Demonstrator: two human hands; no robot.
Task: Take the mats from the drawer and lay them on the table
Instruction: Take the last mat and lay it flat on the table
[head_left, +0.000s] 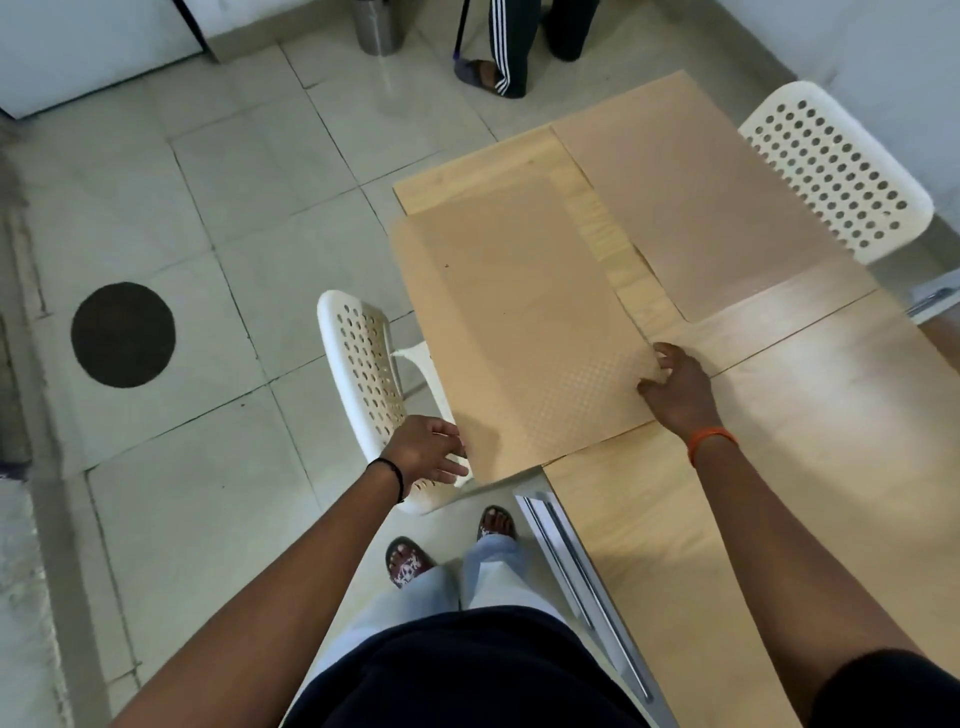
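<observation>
Right hand (680, 387) is pinching the near mat's (519, 322) corner; left hand (428, 452) — fingers loose — is touching its table-edge (779, 519) corner.

Two tan rectangular mats, the nearer dot-embossed mat (524, 332) and the farther mat (691, 208), cover a pale wooden tabletop (779, 467). White perforated plastic chairs (363, 374) stand on greenish-white floor tiles (234, 208) bearing a black round patch (123, 334).
</observation>
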